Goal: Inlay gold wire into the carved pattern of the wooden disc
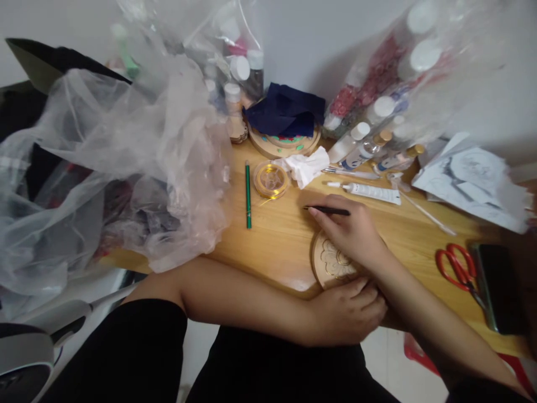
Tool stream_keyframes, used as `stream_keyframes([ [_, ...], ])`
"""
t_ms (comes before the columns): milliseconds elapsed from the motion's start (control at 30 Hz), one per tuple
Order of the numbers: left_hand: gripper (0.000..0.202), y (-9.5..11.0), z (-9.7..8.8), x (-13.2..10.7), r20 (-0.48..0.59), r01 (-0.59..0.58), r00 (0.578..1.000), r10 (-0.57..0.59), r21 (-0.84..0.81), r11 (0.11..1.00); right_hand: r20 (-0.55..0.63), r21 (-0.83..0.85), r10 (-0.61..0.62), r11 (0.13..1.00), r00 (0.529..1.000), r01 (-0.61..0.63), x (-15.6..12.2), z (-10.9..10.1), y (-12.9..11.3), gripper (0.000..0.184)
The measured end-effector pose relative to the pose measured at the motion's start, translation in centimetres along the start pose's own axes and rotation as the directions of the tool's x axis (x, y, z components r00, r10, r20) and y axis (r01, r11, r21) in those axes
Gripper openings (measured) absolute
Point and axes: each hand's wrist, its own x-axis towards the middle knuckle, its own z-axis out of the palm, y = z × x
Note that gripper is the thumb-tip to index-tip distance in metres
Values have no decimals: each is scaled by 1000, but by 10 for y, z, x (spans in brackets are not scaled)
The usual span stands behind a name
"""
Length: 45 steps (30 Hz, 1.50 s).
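My right hand (350,229) holds slim black tweezers (331,210) in a closed grip, their tip pointing left just above the table. Below it lies a round wooden disc (325,262) with a flower pattern outlined in thin gold lines. Part of the disc is hidden by my hands. My left hand (348,310) is curled over the disc's near edge, gripping it. A spool of gold wire (272,180) sits farther back, a loose wire end trailing from it. To the spool's left is a green pencil (248,195).
A large heap of translucent plastic bags (168,145) covers the left side. Crumpled white tissue (307,166), a white tube (373,192) and bottles (350,143) stand or lie behind. Navy cloth (289,109) rests on wooden discs. Red-handled scissors (459,267) and a phone (499,288) lie right.
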Motion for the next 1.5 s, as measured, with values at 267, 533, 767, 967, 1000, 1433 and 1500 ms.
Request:
stream_keyframes([
  [267,45,2,4,-1,-75,27,997,-26,21,999,-9,26,5,1000,1000,-5,2,0,5,18],
  [533,43,3,4,-1,-96,29,995,-26,28,999,-5,20,-26,999,1000,26,4,0,7,17],
  [767,43,1,1,0,-67,11,998,-9,20,1000,-62,37,-22,999,998,25,2,2,10,15],
  [967,43,0,1,-2,-79,9,997,-5,44,999,-255,59,22,998,967,-7,-13,-15,9,11],
  [1000,43,1,2,-3,-98,18,995,-13,49,999,-289,64,59,997,955,-42,-19,-19,10,11],
  [1433,41,2,5,-1,34,-46,998,47,-46,998,-420,167,364,932,831,-323,-81,-9,16,15],
  [1500,39,0,3,0,15,-40,999,41,-77,996,-422,167,371,929,827,-331,-79,-6,14,17],
])
